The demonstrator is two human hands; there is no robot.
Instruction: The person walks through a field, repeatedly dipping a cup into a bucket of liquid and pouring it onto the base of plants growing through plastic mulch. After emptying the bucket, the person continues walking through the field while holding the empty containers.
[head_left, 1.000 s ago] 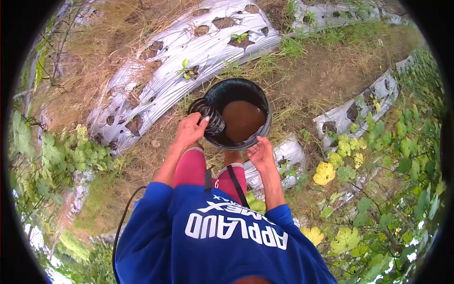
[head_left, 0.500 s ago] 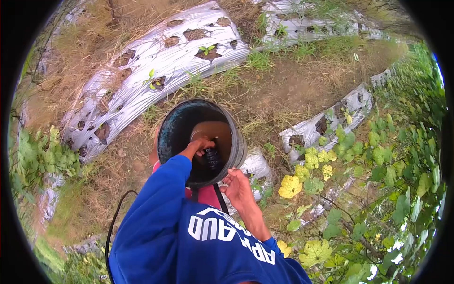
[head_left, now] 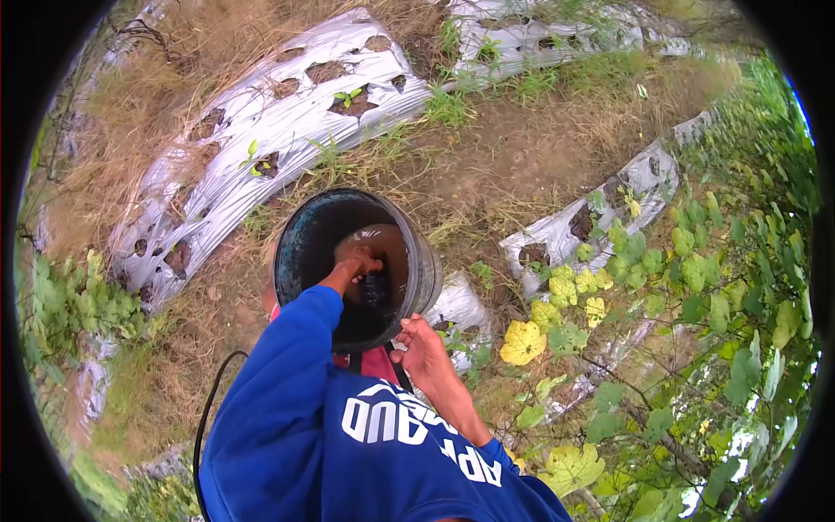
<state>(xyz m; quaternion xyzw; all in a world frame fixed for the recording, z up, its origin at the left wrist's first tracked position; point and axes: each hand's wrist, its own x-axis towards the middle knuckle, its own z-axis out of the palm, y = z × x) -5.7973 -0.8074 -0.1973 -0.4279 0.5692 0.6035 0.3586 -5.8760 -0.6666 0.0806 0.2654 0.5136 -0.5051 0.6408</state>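
A black bucket [head_left: 428,270] with muddy brown water [head_left: 393,248] inside stands upright in front of my body. My left hand [head_left: 357,261] reaches down into it, with the fingers closed round the top of a dark ribbed object [head_left: 376,289] that looks like a plastic bottle. Its lower part is lost in the dark water. At the bucket's near right rim, my right hand [head_left: 424,348] has its fingers curled, the fingertips against the edge. A dark strap [head_left: 402,376] runs from the bucket toward me beside this hand.
Silvery plastic mulch [head_left: 287,113] with cut holes covers a bed ahead; small green seedlings [head_left: 348,97] grow in some. Another mulch strip [head_left: 565,230] lies to the right. Leafy vines [head_left: 696,287] crowd the right side, a yellow leaf [head_left: 524,343] near my right arm. Dry grass and soil [head_left: 522,157] lie between.
The view has shifted slightly, so the bed and bucket sit a little further left. My left hand stays on the dark object in the bucket, and my right hand stays at the rim.
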